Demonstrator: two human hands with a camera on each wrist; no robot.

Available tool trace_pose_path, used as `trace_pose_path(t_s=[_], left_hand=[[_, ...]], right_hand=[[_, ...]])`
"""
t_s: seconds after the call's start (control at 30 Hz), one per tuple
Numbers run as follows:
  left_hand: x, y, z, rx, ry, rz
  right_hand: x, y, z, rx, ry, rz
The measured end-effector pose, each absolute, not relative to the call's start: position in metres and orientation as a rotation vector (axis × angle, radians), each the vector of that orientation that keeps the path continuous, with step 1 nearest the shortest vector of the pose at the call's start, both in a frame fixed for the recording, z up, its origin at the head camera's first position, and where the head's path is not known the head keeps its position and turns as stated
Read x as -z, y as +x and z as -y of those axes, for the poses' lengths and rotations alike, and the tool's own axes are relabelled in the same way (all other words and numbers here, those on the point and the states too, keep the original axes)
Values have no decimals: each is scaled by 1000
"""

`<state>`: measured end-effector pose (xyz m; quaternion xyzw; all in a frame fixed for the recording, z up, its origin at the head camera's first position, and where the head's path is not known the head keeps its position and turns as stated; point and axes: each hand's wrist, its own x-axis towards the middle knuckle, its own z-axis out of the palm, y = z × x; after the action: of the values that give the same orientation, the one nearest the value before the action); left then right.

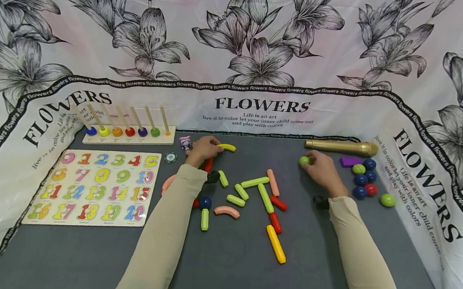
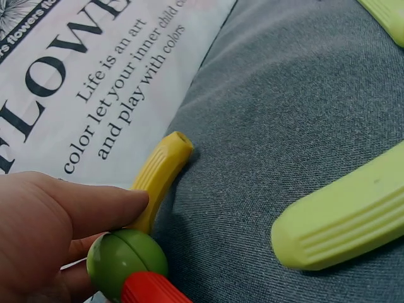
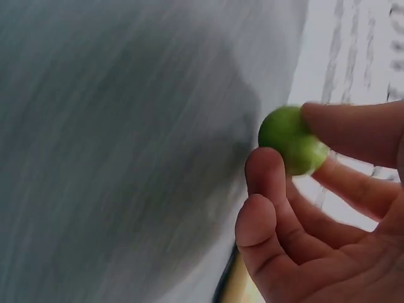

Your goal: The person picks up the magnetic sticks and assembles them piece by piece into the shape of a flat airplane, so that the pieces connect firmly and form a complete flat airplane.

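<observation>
My left hand is at the back, left of the middle, pinching a short curved yellow stick with grooved sides. Against the near end of this stick sits a green ball, with a red stick on its other side. Part of that ball is hidden behind the fingers. Over at the right, my right hand holds another green ball between thumb and fingertips, above the dark cloth. A light green stick lies to the right of the left hand.
Green, red, pink and yellow-orange sticks are scattered mid-table. Blue, red and green balls cluster at the right beside a purple block and gold microphone. At the left are a number board and a peg stand.
</observation>
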<state>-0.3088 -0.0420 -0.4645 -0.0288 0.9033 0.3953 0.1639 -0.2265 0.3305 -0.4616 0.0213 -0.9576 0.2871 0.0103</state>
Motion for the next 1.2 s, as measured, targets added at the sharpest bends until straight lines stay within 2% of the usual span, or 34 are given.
trace_pose_path(t_s=[0.23,0.4,0.53,0.87,1.2], left_hand=[[464,-308,41,-1286,-62,-2466],[465,-305,44,-1281,-89,-2461],[466,-304,44,-1290,-72,-2455],[464,-304,44,-1259,-58,-2477],[457,-305,48,-1251,-106,-2490]], right_hand=[[452,-250,-263,-1116,227,3019],[457,-265,-222,-1240,367,3030],[462,-274,-200,-1289,378,3058],[465,-283,-176,-1322,295,3053],[465,-286,-169,-1322,321,3045]])
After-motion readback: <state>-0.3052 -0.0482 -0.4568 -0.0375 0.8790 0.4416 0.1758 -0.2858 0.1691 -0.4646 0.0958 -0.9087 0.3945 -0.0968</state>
